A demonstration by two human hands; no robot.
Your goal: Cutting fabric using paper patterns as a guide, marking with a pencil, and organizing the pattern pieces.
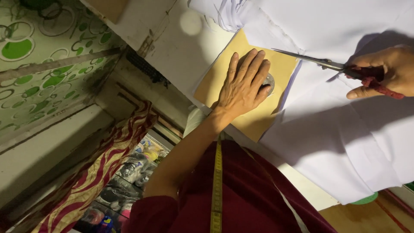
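Maroon cloth of the person's garment fills the bottom of the view, with a yellow measuring tape hanging down over it. From there the left forearm reaches up to the left hand, which lies flat, fingers spread and pressing down, on a tan paper pattern piece. A small round metal weight shows just under its fingertips. The pattern lies near the edge of the surface closest to the person, one corner poking slightly past that edge.

White fabric covers most of the surface to the right, smooth, pale and faintly lilac in shadow, with a few folded layers bunched at the far edge. It overlaps the pattern's right side and hangs over the near edge.

The right hand has its grip closed through the dark red handles of a pair of scissors; the long steel blades point left toward the pattern and lie on the fabric, only slightly parted as far as can be seen.

Bare white surface lies left of the pattern, up to its worn left edge. Beyond that edge, a green-circled wall covering and a red-and-gold striped cloth sit lower down.
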